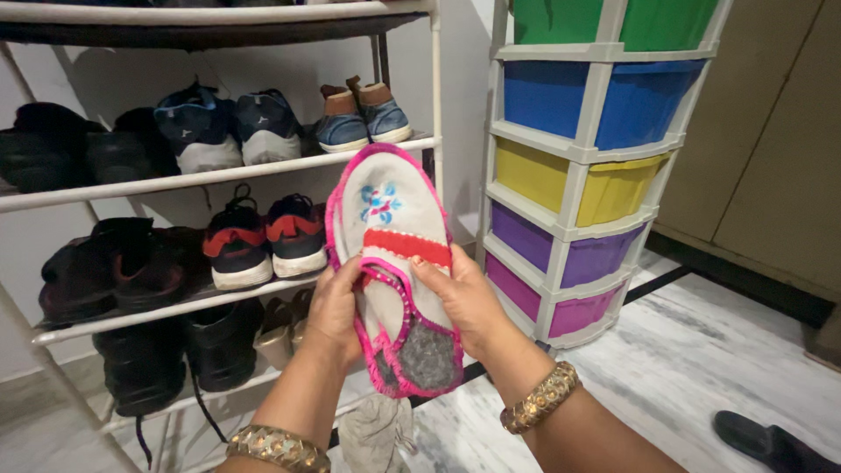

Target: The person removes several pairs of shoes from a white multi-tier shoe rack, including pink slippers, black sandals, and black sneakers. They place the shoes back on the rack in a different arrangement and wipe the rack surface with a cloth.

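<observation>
Left hand point(335, 307): closed on the left edge of a felt slipper, thumb on top near the opening, fingers hidden behind it. A gold bangle point(279, 447) sits on this wrist.
Right hand point(467, 298): closed on the right edge of the same slipper, thumb pressed on its red band, fingers wrapped behind. A second gold bangle point(540, 398) sits on this wrist.
Felt slipper point(385, 254): held up in mid-air between both hands, in front of the shoe rack, toe pointing up and heel down. It is pale grey felt with bright pink stitched edging, a small blue and pink flower on the toe, a red band across the middle and a darker grey insole showing at the heel.
Second slipper point(375, 434): a piece of grey felt, likely the other slipper, hangs just below the held one, between the forearms; how it is held cannot be told.
Shoe rack point(219, 175): white tube shelves, behind and to the left of the hands. The upper shelf carries dark shoes, a blue and white pair of trainers point(229, 127) and a small blue and brown pair point(361, 114). The middle shelf carries black shoes and a black and red pair of trainers point(263, 241). The lowest shelf carries black shoes and tan ones.
Drawer tower point(583, 149): white frame to the right of the rack, with green, blue, yellow and purple drawers from top to bottom.
Floor point(701, 350): pale marble with a dark stripe; a black shoe point(771, 442) lies at the lower right corner.
</observation>
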